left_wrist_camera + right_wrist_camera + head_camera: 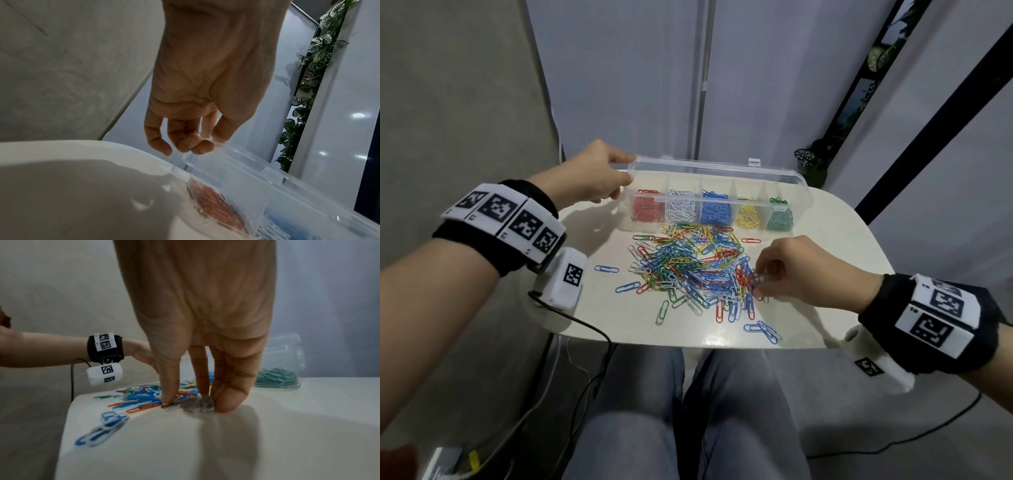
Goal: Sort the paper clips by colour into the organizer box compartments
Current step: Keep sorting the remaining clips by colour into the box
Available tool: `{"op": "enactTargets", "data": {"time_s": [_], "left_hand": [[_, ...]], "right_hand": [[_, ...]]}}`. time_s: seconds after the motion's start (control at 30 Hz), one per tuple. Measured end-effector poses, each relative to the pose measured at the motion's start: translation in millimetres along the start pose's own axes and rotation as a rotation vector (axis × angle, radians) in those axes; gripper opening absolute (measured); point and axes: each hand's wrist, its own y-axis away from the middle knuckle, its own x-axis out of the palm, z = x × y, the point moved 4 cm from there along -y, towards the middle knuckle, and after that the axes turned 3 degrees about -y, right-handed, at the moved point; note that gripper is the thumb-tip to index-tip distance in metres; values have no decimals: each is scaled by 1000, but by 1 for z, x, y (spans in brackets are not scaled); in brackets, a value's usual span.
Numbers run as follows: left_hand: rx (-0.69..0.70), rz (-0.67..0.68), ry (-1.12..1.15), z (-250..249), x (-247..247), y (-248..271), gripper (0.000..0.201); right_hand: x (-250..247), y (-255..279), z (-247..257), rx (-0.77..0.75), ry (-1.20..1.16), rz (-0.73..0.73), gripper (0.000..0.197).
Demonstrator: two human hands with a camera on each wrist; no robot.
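Note:
A clear organizer box point(804, 205) stands at the back of the white table point(825, 250), its lid point(715, 171) raised. Its compartments hold red point(649, 209), white point(681, 209), blue point(715, 213), yellow point(748, 218) and green clips point(779, 220). A mixed pile of paper clips point(688, 270) lies in front of it. My left hand point(631, 170) pinches the lid's left corner, and the left wrist view shows the curled fingers point(197, 147) on the lid edge point(236, 155). My right hand point(758, 282) is at the pile's right edge and pinches a few red clips; its fingertips point(168, 400) touch the table.
Loose blue clips point(767, 330) lie near the table's front edge, more point(606, 269) to the left of the pile. A black cable point(585, 325) runs from the left wrist camera over the front-left edge. My knees are under the front edge. A leafy plant point(811, 161) stands behind the table's back right corner.

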Motion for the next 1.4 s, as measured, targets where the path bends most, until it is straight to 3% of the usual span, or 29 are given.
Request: {"op": "enactTargets", "data": {"time_s": [0.07,0.27,0.43,0.6,0.77,1.0,1.4], "left_hand": [[2,1,3,0,0,1,49],[5,1,-4,-1,-1,2,49],[5,2,-4,-1,0,1,49],[2,-6,-12,-1,-1,1,48],[4,-7,-21,-2,-1,2,48],[7,-5,-26,-2,-1,2,48],[12,1,-15,-2,-1,4,49]], "right_hand": [[-3,-2,-2,19,-16,7,10],[-15,2,-12,64,-19,-58,11],[-10,11,-13,135,40,7,40],[-7,11,-7,88,79,62,53],[-5,14,-7,59,85,51,55],[-9,10,-15,89,8,-23,14],[-12,-7,-28,238,-158,54,14]]}}
